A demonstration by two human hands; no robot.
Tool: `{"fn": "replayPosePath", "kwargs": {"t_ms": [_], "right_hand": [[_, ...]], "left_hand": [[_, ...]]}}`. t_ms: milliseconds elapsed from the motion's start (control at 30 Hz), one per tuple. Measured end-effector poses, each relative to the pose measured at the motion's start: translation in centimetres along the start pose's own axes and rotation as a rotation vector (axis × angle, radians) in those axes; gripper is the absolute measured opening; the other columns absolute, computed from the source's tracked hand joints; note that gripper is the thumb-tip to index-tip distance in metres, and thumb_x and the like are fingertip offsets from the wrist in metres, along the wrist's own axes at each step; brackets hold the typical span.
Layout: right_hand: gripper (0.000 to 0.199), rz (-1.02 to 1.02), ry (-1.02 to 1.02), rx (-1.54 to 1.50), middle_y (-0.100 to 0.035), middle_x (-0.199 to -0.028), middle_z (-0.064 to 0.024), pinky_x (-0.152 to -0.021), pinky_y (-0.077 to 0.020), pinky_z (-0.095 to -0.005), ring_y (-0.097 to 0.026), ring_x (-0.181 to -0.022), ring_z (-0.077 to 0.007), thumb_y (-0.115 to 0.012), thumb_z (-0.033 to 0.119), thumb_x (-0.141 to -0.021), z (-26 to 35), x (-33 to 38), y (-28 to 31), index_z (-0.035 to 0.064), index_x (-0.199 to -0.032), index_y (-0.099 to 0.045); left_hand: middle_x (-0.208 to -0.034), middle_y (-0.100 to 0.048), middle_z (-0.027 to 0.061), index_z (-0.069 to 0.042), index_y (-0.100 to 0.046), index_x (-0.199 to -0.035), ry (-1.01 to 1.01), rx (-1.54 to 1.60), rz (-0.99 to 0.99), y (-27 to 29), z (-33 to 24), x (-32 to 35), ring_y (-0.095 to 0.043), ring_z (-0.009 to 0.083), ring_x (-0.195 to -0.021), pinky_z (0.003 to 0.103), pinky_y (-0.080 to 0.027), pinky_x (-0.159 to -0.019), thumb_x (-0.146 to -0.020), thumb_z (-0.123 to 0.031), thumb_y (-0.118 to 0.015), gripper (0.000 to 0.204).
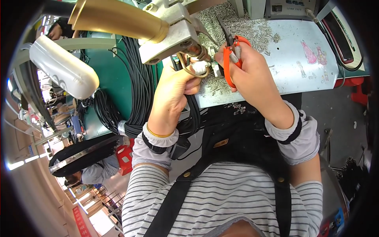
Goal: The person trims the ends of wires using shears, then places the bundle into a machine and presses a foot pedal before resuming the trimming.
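My right hand [252, 73] is wrapped round a pair of pliers with orange handles [226, 65], whose dark jaws point up and away. My left hand [171, 89] is closed, with white tape round its thumb tip, and black cable [193, 110] passes by its fingers. The two hands almost meet under the metal tip of a bench machine [166, 43] with a gold cylinder. A small pale part [216, 70] sits between the fingertips of both hands, partly hidden. Small silvery metal pieces [244, 29] lie scattered around and beyond the pliers.
Coils of black cable [136, 87] lie on the green bench [106, 71] to the left. A white lamp [63, 67] hangs at upper left. On the right, the pale work plate [288, 39] carries stickers, with a grey control box [292, 8] behind. Other people sit at far left.
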State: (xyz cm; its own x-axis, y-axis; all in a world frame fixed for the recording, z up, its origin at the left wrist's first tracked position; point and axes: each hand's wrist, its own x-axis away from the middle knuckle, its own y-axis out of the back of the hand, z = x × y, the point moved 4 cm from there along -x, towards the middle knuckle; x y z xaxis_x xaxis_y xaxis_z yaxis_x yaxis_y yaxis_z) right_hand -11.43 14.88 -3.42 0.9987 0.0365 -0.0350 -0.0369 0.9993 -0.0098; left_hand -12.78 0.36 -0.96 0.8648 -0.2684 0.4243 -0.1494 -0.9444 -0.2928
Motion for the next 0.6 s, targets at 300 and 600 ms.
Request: {"fn": "replayPosePath", "kwargs": {"t_ms": [300,600], "right_hand": [[0.015,-0.020,-0.023,-0.059,-0.041,-0.055,0.0018,-0.038,-0.0332,-0.0207,-0.037,-0.042,-0.0048,-0.054,0.015,-0.083,0.8,0.7,0.3,0.0014,-0.087,-0.049],[0.013,-0.076,0.178,0.351,-0.043,-0.055,0.0024,-0.044,-0.0338,-0.0201,-0.039,-0.046,-0.0050,-0.058,0.011,-0.080,3.6,4.6,1.6,0.0001,-0.079,-0.051]], "left_hand": [[-0.062,-0.046,-0.0007,-0.001,-0.054,-0.085,0.022,0.033,0.028,-0.2,0.3,1.0,-0.036,0.0040,-0.045,0.017,-0.024,-0.038,-0.075,-0.006,-0.062,0.014],[-0.075,-0.057,0.0042,0.002,-0.058,-0.090,-0.328,-0.313,-0.015,-1.5,1.3,5.5,-0.053,0.0114,-0.072,0.022,-0.043,-0.054,-0.079,-0.006,-0.058,0.014]]}}
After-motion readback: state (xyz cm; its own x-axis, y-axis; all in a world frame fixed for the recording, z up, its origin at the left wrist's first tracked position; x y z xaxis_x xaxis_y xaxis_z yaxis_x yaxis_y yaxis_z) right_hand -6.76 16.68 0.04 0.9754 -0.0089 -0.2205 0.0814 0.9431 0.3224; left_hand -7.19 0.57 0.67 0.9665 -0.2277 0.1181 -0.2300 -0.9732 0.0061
